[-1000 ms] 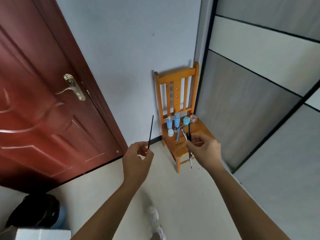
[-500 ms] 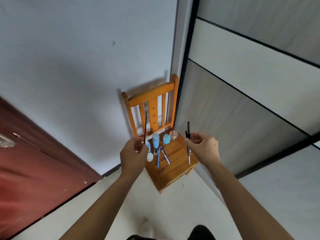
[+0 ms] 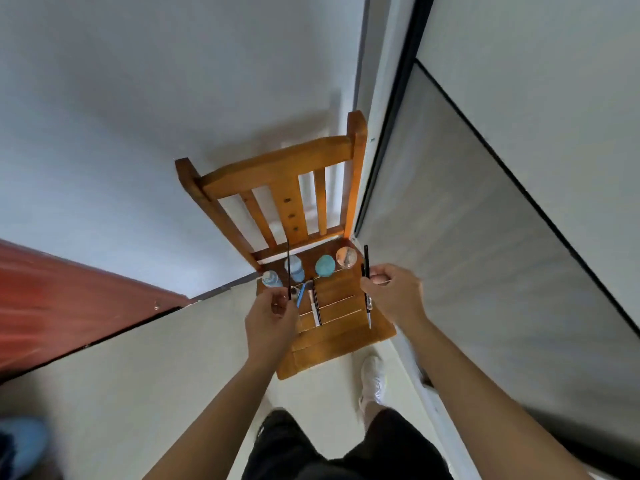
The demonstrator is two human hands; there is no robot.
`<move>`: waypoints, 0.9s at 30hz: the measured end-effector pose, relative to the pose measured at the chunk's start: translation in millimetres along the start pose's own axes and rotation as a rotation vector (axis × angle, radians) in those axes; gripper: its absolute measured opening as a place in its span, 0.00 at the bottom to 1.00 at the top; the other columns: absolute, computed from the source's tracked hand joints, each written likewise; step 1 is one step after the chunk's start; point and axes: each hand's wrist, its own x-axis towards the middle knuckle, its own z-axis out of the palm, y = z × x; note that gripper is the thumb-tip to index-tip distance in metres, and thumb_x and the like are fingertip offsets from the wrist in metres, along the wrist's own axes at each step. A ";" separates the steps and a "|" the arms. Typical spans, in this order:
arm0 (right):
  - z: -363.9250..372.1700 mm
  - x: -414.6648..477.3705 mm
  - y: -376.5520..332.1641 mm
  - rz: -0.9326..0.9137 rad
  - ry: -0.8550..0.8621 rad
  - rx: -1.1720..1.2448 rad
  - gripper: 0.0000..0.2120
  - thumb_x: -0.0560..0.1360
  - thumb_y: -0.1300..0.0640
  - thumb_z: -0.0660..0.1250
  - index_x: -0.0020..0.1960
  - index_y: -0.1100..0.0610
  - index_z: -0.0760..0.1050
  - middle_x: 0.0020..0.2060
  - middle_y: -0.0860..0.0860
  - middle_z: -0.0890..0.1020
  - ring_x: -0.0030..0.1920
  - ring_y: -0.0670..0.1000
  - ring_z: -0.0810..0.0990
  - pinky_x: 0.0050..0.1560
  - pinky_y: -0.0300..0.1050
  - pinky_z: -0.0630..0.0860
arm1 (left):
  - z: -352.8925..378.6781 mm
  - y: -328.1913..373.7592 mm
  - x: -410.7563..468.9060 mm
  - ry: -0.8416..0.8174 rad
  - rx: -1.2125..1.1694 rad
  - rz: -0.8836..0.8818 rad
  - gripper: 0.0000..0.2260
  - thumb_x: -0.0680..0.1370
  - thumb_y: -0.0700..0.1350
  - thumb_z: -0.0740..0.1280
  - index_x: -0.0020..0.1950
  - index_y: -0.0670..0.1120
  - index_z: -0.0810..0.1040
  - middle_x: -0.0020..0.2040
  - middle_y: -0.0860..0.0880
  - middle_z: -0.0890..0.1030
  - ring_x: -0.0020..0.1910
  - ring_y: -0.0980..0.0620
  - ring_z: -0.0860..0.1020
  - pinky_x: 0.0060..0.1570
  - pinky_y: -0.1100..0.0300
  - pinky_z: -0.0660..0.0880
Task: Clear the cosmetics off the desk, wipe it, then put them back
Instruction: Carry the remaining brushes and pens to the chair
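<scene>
Head view: we stand over a wooden chair [image 3: 332,344] in the corner. Our left hand [image 3: 272,318] pinches a thin black stick [image 3: 288,268] upright; our right hand [image 3: 394,294] is clamped on two black pencils [image 3: 366,263]. On the seat's far edge stand two blue bottles [image 3: 294,266], a teal sponge [image 3: 325,265] and a clear jar [image 3: 346,257]; a brush [image 3: 314,308] lies nearer.

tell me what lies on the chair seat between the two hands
In the head view, between the left hand and right hand, a blue stick and a white-and-black pen lie on the chair seat.
</scene>
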 end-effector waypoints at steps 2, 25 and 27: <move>6.5 23.5 16.4 0.031 -0.059 -0.031 0.06 0.73 0.49 0.74 0.47 0.45 0.78 0.38 0.35 0.81 0.40 0.39 0.81 0.37 0.31 0.73 | 25.9 -8.2 7.0 -0.007 0.038 -0.059 0.04 0.78 0.48 0.70 0.46 0.55 0.75 0.42 0.58 0.79 0.41 0.58 0.77 0.37 0.70 0.68; 210.9 174.1 232.4 0.236 -0.303 -0.254 0.10 0.79 0.50 0.69 0.56 0.53 0.81 0.40 0.38 0.81 0.33 0.34 0.79 0.24 0.23 0.66 | 227.2 -237.3 133.6 -0.189 0.244 -0.458 0.13 0.79 0.42 0.67 0.64 0.44 0.76 0.54 0.51 0.80 0.51 0.53 0.77 0.54 0.58 0.76; 216.7 178.4 237.6 0.216 -0.314 -0.312 0.13 0.80 0.47 0.68 0.61 0.52 0.80 0.49 0.44 0.85 0.38 0.39 0.79 0.30 0.26 0.67 | 231.1 -242.9 135.9 -0.184 0.236 -0.473 0.16 0.80 0.42 0.67 0.67 0.44 0.75 0.58 0.49 0.81 0.55 0.50 0.79 0.57 0.56 0.76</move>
